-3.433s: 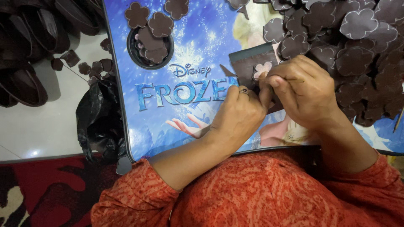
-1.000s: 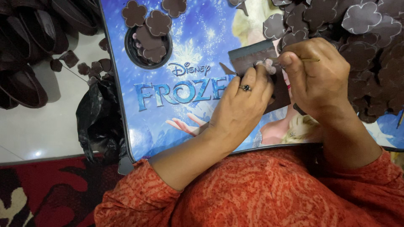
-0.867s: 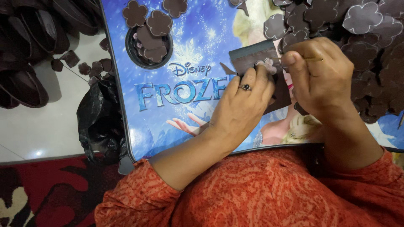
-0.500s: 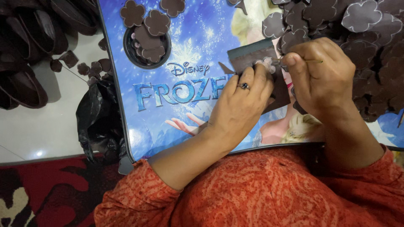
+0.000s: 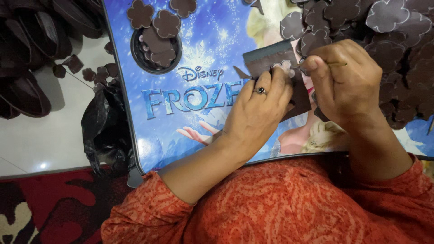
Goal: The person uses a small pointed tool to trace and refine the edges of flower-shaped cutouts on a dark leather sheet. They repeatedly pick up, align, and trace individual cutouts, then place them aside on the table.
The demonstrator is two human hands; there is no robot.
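My left hand (image 5: pixel 260 110), a ring on one finger, presses a pale flower-shaped template (image 5: pixel 285 67) down on a dark brown sheet (image 5: pixel 271 61) that lies on a blue picture-printed tray table (image 5: pixel 203 81). My right hand (image 5: pixel 348 83) is closed around a thin pencil (image 5: pixel 332 64), its tip at the template's edge. A heap of dark brown flower cut-outs (image 5: pixel 389 31) lies just beyond my right hand.
A round black bowl (image 5: pixel 156 49) with flower cut-outs stands at the table's far left, more cut-outs beside it. Left of the table are a black plastic bag (image 5: pixel 106 131), dark brown curved pieces (image 5: pixel 31 54) on the white floor, and a red patterned rug (image 5: pixel 49 208).
My right hand has shifted from pressing on the sheet to holding the pencil at the template's edge. My left hand has slid forward over the sheet and stays pressed there.
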